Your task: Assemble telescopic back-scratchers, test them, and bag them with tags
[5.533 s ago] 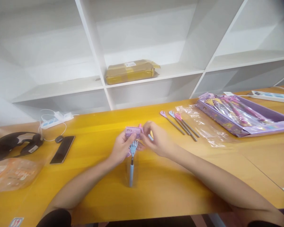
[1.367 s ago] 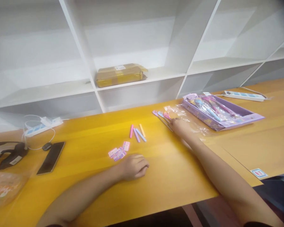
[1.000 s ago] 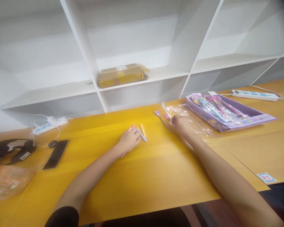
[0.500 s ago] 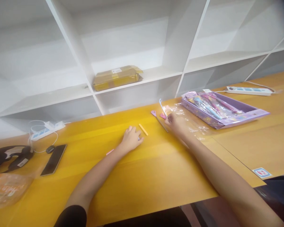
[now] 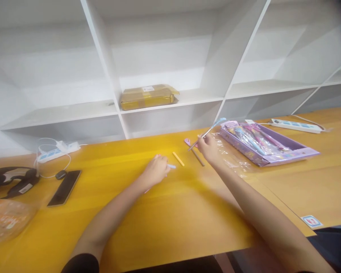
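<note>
My left hand is closed around a light-blue handle tube, whose end sticks out to the right just above the table. In my right hand, fingers pinched, is a back scratcher with a thin metal rod and a blue head pointing up to the right. Below it a pink-headed back scratcher lies on the table, its head partly crossed by the held rod. Between my hands rests a yellow handle tube. A small pink piece peeks out by my left wrist, mostly hidden.
A purple box with wrapped back scratchers stands at the right, clear plastic wrapping beside it. Left are a phone, a power strip, a black strap-like item and an orange-printed bag. A taped parcel sits on the shelf.
My right hand has tipped the blue back scratcher from leaning left to pointing up and right. The blue tube now shows more clearly at my left fingers. The view has shifted slightly.
</note>
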`<state>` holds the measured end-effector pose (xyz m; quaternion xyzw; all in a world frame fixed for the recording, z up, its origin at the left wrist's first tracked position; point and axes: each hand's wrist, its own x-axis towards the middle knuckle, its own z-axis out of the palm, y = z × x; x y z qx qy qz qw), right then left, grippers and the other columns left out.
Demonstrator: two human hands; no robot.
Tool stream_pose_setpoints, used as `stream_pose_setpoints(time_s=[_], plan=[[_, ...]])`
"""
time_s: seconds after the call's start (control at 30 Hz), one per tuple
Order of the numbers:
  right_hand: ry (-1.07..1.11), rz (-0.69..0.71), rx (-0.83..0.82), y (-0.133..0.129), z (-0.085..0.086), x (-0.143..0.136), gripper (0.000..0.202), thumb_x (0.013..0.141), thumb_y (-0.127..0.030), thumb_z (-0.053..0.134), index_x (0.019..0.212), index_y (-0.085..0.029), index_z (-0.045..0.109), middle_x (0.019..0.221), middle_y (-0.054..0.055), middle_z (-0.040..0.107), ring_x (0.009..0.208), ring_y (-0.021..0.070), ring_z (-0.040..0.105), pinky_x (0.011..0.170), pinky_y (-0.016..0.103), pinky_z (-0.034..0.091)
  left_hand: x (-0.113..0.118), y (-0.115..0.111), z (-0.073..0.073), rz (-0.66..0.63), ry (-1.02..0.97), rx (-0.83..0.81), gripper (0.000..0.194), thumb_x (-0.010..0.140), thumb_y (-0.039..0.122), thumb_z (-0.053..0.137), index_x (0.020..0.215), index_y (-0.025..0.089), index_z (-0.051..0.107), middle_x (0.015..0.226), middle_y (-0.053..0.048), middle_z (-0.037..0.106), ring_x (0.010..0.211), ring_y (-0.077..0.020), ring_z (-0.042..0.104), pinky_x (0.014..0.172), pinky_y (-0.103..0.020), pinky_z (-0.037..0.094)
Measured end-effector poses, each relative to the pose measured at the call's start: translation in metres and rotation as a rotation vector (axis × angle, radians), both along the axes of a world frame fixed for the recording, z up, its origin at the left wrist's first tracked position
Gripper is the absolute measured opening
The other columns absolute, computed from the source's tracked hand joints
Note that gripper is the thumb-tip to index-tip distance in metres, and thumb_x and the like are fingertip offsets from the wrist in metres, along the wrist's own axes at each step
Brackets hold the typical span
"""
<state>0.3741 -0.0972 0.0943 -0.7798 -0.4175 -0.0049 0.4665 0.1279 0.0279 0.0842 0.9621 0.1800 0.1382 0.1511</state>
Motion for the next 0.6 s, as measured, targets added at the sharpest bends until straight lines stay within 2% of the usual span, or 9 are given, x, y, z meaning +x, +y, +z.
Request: stream_pose_setpoints(time_s=[0.07,0.13,0.17,0.23,0.3,0.37,0.43,0.6], plan=[[0.121,0.084,0.145,0.006,0.030,-0.006,0.023,0.103,-0.047,0.037,0.103,-0.027,0.048,0.065,-0.005,0.035,0.055,0.0160,0.039,0.051,0.028,0.036,-0.024,0.014,0.028,0.002,-0.036,-0.033,0.029,0.105,0.021,0.043,0.099,0.020,0.072,0.096,-0.009,0.074,0.098,-0.0275,0.067,0.090,-0.039,0.052],[0.325,0.257,0.358,0.005,0.063,-0.016,0.024,0.096,-0.050,0.057,0.097,-0.026,0.054,0.063,-0.007,0.029,0.050,0.0124,0.029,0.048,0.026,0.027,-0.053,0.027,0.059,0.008,-0.161,-0.124,0.036,0.111,0.033,0.039,0.109,0.022,0.073,0.106,-0.008,0.075,0.096,-0.0248,0.067,0.086,-0.036,0.051],[0.413,0.355,0.433,0.003,0.079,-0.023,0.026,0.093,-0.051,0.063,0.095,-0.025,0.057,0.062,-0.007,0.031,0.049,0.0109,0.028,0.047,0.026,0.024,-0.068,0.032,0.073,0.004,-0.249,-0.180,0.037,0.111,0.039,0.041,0.112,0.022,0.074,0.108,-0.007,0.075,0.096,-0.0240,0.067,0.086,-0.034,0.050],[0.534,0.518,0.502,-0.005,0.105,-0.040,0.034,0.094,-0.057,0.064,0.091,-0.023,0.063,0.061,-0.005,0.038,0.047,0.0093,0.030,0.046,0.025,0.023,-0.097,0.039,0.097,0.006,-0.337,-0.263,0.039,0.111,0.047,0.043,0.120,0.023,0.073,0.103,-0.004,0.074,0.091,-0.0216,0.066,0.081,-0.031,0.048],[0.606,0.629,0.518,-0.012,0.119,-0.060,0.043,0.097,-0.064,0.059,0.089,-0.022,0.065,0.059,-0.004,0.043,0.044,0.0093,0.033,0.044,0.025,0.025,-0.121,0.040,0.113,0.017,-0.389,-0.271,0.041,0.110,0.051,0.046,0.123,0.023,0.075,0.093,-0.002,0.072,0.085,-0.0198,0.064,0.076,-0.029,0.046],[0.661,0.714,0.531,-0.015,0.123,-0.081,0.042,0.097,-0.064,0.061,0.089,-0.022,0.066,0.057,-0.004,0.047,0.041,0.0092,0.035,0.042,0.025,0.026,-0.136,0.039,0.122,0.006,-0.396,-0.232,0.041,0.110,0.051,0.049,0.123,0.023,0.076,0.090,-0.002,0.069,0.082,-0.0184,0.061,0.074,-0.029,0.045],[0.711,0.794,0.540,-0.016,0.119,-0.097,0.034,0.095,-0.056,0.068,0.091,-0.022,0.065,0.056,-0.005,0.051,0.038,0.0089,0.037,0.040,0.024,0.027,-0.143,0.036,0.127,-0.030,-0.385,-0.190,0.038,0.111,0.047,0.049,0.123,0.023,0.076,0.094,-0.002,0.070,0.081,-0.0167,0.060,0.073,-0.028,0.044],[0.775,0.912,0.508,-0.012,0.106,-0.113,0.028,0.095,-0.048,0.070,0.088,-0.021,0.065,0.057,-0.004,0.059,0.037,0.0094,0.043,0.038,0.023,0.032,-0.141,0.029,0.130,-0.119,-0.382,-0.094,0.030,0.113,0.036,0.049,0.119,0.023,0.074,0.092,-0.002,0.066,0.081,-0.0144,0.059,0.076,-0.027,0.045]])
